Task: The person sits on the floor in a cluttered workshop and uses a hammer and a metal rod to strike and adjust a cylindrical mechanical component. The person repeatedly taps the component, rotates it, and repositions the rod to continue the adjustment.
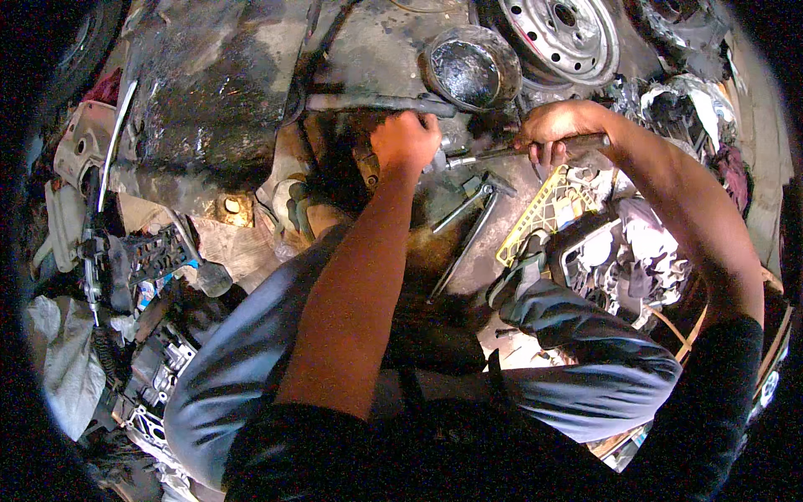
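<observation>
My left hand (406, 138) is closed at a greasy metal assembly (372, 167), just below a grey metal tube (351, 102); what its fingers hold is hidden. My right hand (548, 125), to the right, has its fingers curled on a long metal bar (502, 153). The bar's shiny narrower end reaches left toward my left hand. Below the bar, some long wrench-like tools (464, 226) lie on the floor beside a yellow plastic piece (527, 213).
A dark greasy panel (196, 92) fills the upper left. A round basin of black liquid (468, 71) and a steel wheel (531, 29) sit at the top. An engine block (163, 376), a grey cloth (63, 360) and several loose parts crowd both sides around my legs.
</observation>
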The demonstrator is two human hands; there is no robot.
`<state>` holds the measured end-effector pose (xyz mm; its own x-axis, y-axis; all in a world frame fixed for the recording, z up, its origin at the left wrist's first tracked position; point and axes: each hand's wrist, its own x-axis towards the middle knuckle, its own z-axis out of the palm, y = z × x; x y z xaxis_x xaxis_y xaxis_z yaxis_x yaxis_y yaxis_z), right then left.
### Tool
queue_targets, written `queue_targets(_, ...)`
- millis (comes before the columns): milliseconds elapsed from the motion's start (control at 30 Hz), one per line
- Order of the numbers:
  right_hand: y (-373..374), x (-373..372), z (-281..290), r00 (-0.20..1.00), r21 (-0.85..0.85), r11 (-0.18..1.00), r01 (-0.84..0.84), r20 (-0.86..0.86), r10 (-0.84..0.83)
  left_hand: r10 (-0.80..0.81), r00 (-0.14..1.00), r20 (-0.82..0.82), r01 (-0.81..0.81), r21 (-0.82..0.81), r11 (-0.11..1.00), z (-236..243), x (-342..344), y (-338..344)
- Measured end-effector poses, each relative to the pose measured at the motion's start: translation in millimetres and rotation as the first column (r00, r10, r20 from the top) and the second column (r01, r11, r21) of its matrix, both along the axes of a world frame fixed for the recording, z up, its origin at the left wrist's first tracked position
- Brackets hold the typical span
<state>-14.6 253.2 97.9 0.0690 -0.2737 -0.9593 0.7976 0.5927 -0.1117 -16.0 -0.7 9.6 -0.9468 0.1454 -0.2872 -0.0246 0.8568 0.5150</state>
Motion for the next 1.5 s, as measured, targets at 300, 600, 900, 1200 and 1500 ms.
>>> queue_targets(300,4,-4,-24,0.66,0.135,0.817,0.561,0.523,-0.54,-0.009,0.999,0.048,0.012,-0.047,0.999,2,-3,2)
queue_targets(600,-52,77,13,0.859,0.438,0.882,-0.173,-0.371,0.353,-0.058,0.998,-0.036,0.058,0.004,0.998,-8,7,-4)
queue_targets(900,-70,134,26,0.868,0.389,0.9,0.197,-0.496,0.024,-0.177,0.983,-0.046,0.173,-0.07,0.982,1,20,5)
queue_targets(1200,-70,200,-5,0.682,0.471,0.86,0.195,-0.695,0.227,-0.106,0.993,-0.045,0.098,-0.153,0.983,-4,13,-5)
queue_targets(1500,-90,230,-25,0.606,0.291,0.842,0.454,-0.794,-0.052,-0.038,0.996,-0.086,0.028,-0.109,0.994,-10,6,-3)
